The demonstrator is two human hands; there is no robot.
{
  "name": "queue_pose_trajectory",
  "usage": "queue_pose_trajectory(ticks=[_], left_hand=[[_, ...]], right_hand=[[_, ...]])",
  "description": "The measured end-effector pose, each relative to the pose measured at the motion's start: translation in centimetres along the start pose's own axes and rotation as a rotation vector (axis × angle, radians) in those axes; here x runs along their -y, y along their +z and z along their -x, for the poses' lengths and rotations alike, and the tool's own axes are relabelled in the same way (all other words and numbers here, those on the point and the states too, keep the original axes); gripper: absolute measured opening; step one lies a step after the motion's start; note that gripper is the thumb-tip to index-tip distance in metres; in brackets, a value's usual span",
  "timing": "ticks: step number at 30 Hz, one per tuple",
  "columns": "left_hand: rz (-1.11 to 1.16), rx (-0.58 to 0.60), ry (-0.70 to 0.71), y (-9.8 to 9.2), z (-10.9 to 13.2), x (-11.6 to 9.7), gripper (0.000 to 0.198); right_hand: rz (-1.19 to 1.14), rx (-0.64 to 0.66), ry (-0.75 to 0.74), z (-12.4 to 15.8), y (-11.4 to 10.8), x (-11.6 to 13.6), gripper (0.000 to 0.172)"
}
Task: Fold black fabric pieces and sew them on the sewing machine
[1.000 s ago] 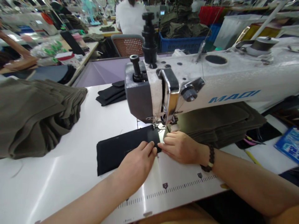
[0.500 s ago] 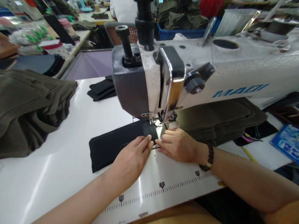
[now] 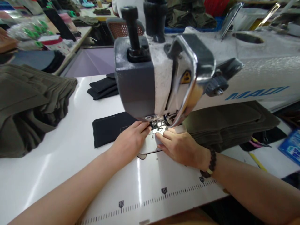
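Note:
A folded black fabric piece [image 3: 106,128] lies on the white sewing table with its right end under the presser foot [image 3: 160,123] of the sewing machine [image 3: 136,81]. My left hand [image 3: 132,139] is closed at the fabric's near edge, fingertips together just left of the foot. Part of the fabric is hidden beneath that hand. My right hand [image 3: 180,145] rests right of the foot, its thumb and forefinger apart over the shiny needle plate [image 3: 148,145]. I see nothing held in it. A braided bracelet [image 3: 209,164] circles the right wrist.
Olive fabric pieces [image 3: 30,103] are piled on the left, and another olive stack [image 3: 229,122] lies under the machine arm. Folded black pieces [image 3: 103,87] sit behind. Pink-handled snips [image 3: 256,143] and a blue packet [image 3: 292,145] are at right. A ruler scale [image 3: 145,206] runs along the front.
The black fabric has shifted away from me, and my left hand has moved up with it, uncovering more needle plate. The machine head appears larger and further right in view.

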State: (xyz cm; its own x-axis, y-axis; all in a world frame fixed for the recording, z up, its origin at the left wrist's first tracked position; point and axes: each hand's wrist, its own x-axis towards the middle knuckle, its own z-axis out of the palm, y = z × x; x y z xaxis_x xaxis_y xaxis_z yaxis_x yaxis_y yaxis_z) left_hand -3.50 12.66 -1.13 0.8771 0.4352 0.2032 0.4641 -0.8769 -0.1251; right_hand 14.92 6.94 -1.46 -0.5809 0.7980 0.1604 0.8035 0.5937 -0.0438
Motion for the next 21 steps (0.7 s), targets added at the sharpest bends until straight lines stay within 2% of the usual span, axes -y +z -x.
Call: queue_pose_trajectory(ticks=[8, 11, 13, 15, 17, 21], left_hand=[[0.043, 0.039, -0.066, 0.6, -0.7, 0.9, 0.025], [0.033, 0.030, -0.038, 0.6, -0.6, 0.7, 0.026], [0.028, 0.049, -0.035, 0.1, -0.1, 0.4, 0.027], [0.002, 0.079, -0.080, -0.4, 0.7, 0.2, 0.028], [-0.048, 0.112, -0.150, -0.6, 1.8, 0.6, 0.030], [-0.043, 0.151, -0.344, -1.3, 2.8, 3.5, 0.031]], right_hand=[[-0.057, -0.005, -0.035, 0.1, 0.1, -0.1, 0.017], [-0.063, -0.025, -0.135, 0.6, -1.2, -0.3, 0.014], [-0.018, -0.076, -0.136, 1.3, -2.8, -0.7, 0.013], [0.054, -0.124, -0.027, 2.2, -4.5, -1.5, 0.012], [0.128, -0.120, 0.119, 3.1, -5.9, -2.4, 0.011], [0.243, 0.000, 0.299, 3.9, -6.9, -3.9, 0.015]])
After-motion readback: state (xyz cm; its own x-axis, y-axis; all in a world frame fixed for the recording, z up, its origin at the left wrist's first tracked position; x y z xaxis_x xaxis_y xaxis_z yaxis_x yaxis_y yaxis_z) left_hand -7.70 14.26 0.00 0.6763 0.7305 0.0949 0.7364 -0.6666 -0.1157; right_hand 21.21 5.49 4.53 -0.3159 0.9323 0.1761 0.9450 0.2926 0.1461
